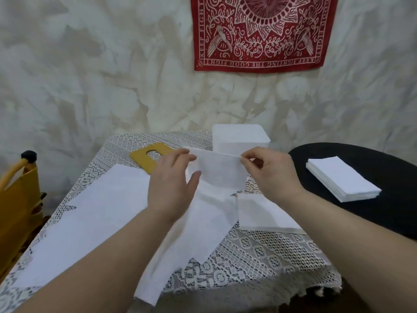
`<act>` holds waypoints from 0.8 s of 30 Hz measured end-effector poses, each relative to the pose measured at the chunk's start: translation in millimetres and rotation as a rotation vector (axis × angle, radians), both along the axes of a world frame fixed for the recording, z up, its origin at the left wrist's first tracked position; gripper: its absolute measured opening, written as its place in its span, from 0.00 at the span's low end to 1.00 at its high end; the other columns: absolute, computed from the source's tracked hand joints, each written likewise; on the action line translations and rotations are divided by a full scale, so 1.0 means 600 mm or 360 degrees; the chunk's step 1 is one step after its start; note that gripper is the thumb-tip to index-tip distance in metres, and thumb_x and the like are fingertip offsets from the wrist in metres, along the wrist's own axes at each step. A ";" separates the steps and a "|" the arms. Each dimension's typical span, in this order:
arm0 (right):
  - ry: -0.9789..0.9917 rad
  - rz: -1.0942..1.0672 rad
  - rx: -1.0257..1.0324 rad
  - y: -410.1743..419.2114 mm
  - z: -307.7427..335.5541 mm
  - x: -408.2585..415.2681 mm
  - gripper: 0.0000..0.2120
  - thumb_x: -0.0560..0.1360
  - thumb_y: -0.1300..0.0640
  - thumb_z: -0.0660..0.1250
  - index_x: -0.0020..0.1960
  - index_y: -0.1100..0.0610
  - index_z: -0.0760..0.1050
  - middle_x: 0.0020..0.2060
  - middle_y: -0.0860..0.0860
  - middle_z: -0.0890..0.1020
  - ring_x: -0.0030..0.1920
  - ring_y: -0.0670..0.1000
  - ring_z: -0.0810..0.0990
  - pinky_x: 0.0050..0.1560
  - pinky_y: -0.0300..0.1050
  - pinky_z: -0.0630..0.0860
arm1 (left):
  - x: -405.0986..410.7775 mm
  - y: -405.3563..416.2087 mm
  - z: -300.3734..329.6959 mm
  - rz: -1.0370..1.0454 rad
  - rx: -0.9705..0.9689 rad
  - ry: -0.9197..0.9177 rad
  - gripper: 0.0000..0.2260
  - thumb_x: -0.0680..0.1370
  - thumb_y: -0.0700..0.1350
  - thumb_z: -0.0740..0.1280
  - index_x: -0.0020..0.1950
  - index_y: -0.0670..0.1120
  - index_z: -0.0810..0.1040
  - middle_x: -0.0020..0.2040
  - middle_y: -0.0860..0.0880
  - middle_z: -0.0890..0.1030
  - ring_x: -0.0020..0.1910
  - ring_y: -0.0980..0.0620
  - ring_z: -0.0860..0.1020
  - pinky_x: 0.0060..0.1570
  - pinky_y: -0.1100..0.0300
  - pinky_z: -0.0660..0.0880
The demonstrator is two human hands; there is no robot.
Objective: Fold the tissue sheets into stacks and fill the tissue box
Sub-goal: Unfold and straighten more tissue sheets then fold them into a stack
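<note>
We hold one tissue sheet (217,171) up above the counter (248,251), folded over along its top edge. Our right hand (268,175) pinches the right end of that edge between thumb and fingertips. Our left hand (172,188) is at the left end with its fingers nearly straight against the sheet; whether the thumb pinches behind it, we cannot tell.

Below our hands lie loose sheets (94,213), spread flat and overlapping on the lace cloth, some hanging past the near edge. A small folded pile (266,214) rests just beside our right wrist, and a neater finished stack (343,181) sits on the black round surface (394,211) to the right. A white block (240,137), likely the box or a pack of tissue, stands at the far edge, with a yellow lid with an oval opening (150,155) lying near it.

The tissue is very light, limp and thin, so we judge it will sag, catch air and tear if pulled hard. It is best taken at the corners or along the fold with a light pinch, both ends kept level so the edges meet. A finished stack should be lifted from underneath or squeezed gently at both sides, since the layers slide over one another easily.
</note>
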State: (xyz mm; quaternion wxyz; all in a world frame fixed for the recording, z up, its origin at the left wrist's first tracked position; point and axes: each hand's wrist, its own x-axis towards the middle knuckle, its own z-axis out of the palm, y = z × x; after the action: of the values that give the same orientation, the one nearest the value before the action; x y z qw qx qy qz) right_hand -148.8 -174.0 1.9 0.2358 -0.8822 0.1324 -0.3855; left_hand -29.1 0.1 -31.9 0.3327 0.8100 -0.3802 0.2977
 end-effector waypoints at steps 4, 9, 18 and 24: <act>-0.0044 0.0024 0.0014 -0.008 0.021 -0.052 0.02 0.73 0.60 0.70 0.44 0.57 0.82 0.31 0.36 0.76 0.35 0.44 0.75 0.40 0.28 0.68 | -0.038 -0.013 0.052 -0.0110 -0.0010 0.0035 0.26 0.72 0.45 0.72 0.69 0.47 0.70 0.70 0.47 0.69 0.68 0.45 0.66 0.67 0.50 0.62; -0.0053 0.0002 -0.0029 -0.019 0.031 -0.112 0.02 0.73 0.60 0.71 0.43 0.58 0.82 0.33 0.46 0.81 0.35 0.47 0.78 0.40 0.33 0.70 | -0.074 -0.012 0.074 -0.0190 0.0193 0.0404 0.08 0.77 0.47 0.67 0.55 0.51 0.81 0.50 0.53 0.83 0.52 0.51 0.78 0.52 0.57 0.72; 0.0338 -0.0145 -0.0003 -0.067 0.024 -0.177 0.03 0.74 0.59 0.68 0.43 0.52 0.80 0.35 0.47 0.82 0.40 0.49 0.80 0.41 0.38 0.70 | -0.115 -0.045 0.064 -0.0237 0.0359 0.0434 0.02 0.76 0.46 0.68 0.45 0.51 0.81 0.40 0.56 0.80 0.41 0.56 0.77 0.40 0.62 0.68; -0.0099 -0.0288 -0.0109 -0.086 0.023 -0.188 0.03 0.72 0.63 0.69 0.45 0.60 0.82 0.44 0.55 0.84 0.45 0.56 0.81 0.51 0.51 0.77 | -0.134 -0.094 0.073 -0.0232 0.0000 0.0403 0.06 0.76 0.41 0.68 0.51 0.46 0.81 0.49 0.53 0.83 0.45 0.54 0.78 0.50 0.62 0.72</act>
State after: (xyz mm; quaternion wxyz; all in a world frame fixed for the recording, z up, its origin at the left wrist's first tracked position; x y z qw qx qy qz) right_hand -261.9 -225.5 15.4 0.1737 -0.8617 0.1908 -0.4368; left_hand -109.8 -56.6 11.7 0.3987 0.8114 -0.3930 0.1680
